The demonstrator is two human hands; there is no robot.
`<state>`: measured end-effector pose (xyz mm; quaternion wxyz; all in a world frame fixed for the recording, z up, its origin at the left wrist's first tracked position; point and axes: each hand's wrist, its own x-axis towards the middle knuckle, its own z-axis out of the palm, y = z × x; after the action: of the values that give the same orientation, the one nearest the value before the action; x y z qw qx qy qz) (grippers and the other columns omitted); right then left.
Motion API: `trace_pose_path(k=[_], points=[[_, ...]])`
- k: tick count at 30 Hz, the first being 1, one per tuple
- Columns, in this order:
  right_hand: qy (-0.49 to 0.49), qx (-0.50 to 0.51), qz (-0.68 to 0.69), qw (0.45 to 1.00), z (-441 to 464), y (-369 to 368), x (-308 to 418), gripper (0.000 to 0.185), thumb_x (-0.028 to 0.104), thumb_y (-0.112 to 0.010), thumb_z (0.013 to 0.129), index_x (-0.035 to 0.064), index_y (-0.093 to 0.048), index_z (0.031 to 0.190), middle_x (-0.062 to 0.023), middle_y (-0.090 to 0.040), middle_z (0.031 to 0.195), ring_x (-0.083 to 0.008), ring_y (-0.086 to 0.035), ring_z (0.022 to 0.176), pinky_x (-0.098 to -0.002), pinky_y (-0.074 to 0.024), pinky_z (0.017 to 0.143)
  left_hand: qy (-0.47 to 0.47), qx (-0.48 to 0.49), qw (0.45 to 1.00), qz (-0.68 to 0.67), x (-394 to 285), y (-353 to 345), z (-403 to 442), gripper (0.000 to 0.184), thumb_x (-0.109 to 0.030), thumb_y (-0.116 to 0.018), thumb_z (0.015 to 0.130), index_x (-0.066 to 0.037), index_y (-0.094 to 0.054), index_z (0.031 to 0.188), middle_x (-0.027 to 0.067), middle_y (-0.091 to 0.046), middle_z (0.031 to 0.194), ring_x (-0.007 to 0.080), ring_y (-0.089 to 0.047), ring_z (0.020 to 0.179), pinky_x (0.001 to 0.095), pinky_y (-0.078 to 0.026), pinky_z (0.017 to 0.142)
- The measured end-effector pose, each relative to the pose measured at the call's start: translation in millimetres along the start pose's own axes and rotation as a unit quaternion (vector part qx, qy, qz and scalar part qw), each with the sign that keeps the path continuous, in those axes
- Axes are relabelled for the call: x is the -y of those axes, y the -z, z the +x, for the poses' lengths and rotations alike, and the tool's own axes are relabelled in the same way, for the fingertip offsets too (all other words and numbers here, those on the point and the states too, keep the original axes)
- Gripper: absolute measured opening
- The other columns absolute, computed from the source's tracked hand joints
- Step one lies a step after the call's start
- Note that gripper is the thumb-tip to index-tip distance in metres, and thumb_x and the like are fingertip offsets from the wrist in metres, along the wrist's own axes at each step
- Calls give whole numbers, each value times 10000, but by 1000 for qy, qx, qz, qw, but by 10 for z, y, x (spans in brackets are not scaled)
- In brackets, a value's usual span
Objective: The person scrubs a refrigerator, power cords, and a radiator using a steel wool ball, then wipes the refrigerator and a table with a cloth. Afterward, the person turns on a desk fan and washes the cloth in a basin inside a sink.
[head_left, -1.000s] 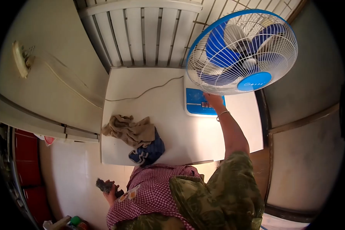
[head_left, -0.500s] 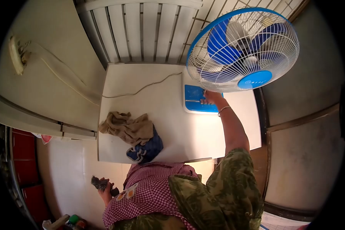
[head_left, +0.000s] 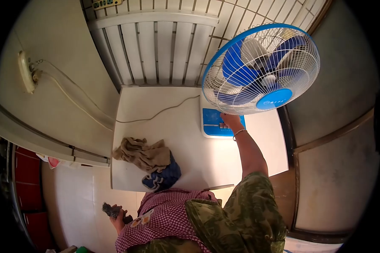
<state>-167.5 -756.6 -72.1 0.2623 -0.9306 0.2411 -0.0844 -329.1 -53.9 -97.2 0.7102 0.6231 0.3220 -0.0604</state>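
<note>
Tiled wall (head_left: pixel 235 20), probably red cabinets (head_left: pixel 29 194).

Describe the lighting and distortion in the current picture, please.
Head view: black corners, bowed outer edges, as from a wide lens; head view: white table nearly washed out at right, greyer at left; head view: red cabinets dim, dark thing in left hand unclear in detail.

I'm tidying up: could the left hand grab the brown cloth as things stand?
Probably not: the left hand holds a dark wad, though nothing seems to block the brown cloth from above.
</note>
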Motion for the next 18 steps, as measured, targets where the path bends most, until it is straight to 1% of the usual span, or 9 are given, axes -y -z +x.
trace_pose_path(k=[1,4,6,8,11,13,14,15,18], points=[[2,-31,-93,995,-19,62,207,236,247,-498,955,53,-601,1040,-128,-666,830,-298,-661,663,-431,-540,646,-3,-1,1000,1,-9,-4,-25,454,-38,-690,823,7,-526,1244,152,-627,1046,239,-664,801,354,-561,742],[35,28,-151,988,46,50,133,272,269,-488,949,55,-608,1066,-163,-671,881,-311,-676,769,-436,-545,722,3,-8,1000,12,-73,-33,-99,453,-43,-693,823,3,-528,1242,151,-631,1051,240,-665,804,353,-560,740],[196,-94,-219,951,204,-285,-648,283,272,-508,937,52,-606,1085,-198,-669,948,-334,-667,860,-448,-531,776,0,12,1000,-22,-95,-45,-154,455,-44,-693,825,2,-528,1247,150,-631,1056,239,-665,809,355,-561,744],[216,-112,-216,946,111,-385,-765,304,283,-525,927,46,-605,1101,-231,-658,1016,-359,-648,943,-463,-512,824,6,6,1000,-29,-81,8,-204,458,-47,-693,828,-1,-528,1253,148,-632,1059,238,-665,812,355,-561,746],[99,-53,-180,977,-240,131,-40,323,313,-532,926,42,-628,1074,-252,-650,1044,-406,-626,959,-497,-496,829,19,-1,1000,-9,74,87,-48,467,-56,-695,840,-7,-523,1272,150,-631,1068,239,-663,826,354,-558,758],[41,-26,-187,981,-355,343,254,316,319,-529,929,49,-650,1038,-249,-658,1009,-428,-627,924,-514,-498,804,-59,45,995,72,306,222,153,465,-52,-692,844,-2,-520,1274,151,-630,1072,240,-662,835,353,-556,769],[10,-9,-196,981,-379,383,285,306,316,-527,931,55,-661,1019,-243,-665,977,-433,-631,899,-517,-502,786,-22,36,997,70,193,164,108,465,-46,-690,846,3,-517,1275,151,-628,1076,240,-661,845,355,-555,780],[12,-27,-221,975,-407,418,284,265,293,-528,934,82,-675,998,-219,-675,895,-438,-638,830,-522,-510,731,16,27,997,67,70,98,59,465,-41,-687,848,8,-515,1277,152,-625,1081,241,-659,854,356,-554,790],[30,-114,-183,976,-479,374,51,247,267,-518,943,81,-676,983,-213,-676,878,-426,-643,817,-510,-515,715,31,8,998,48,-35,-13,75,469,-42,-686,849,6,-511,1281,150,-623,1085,242,-659,859,357,-551,786]])
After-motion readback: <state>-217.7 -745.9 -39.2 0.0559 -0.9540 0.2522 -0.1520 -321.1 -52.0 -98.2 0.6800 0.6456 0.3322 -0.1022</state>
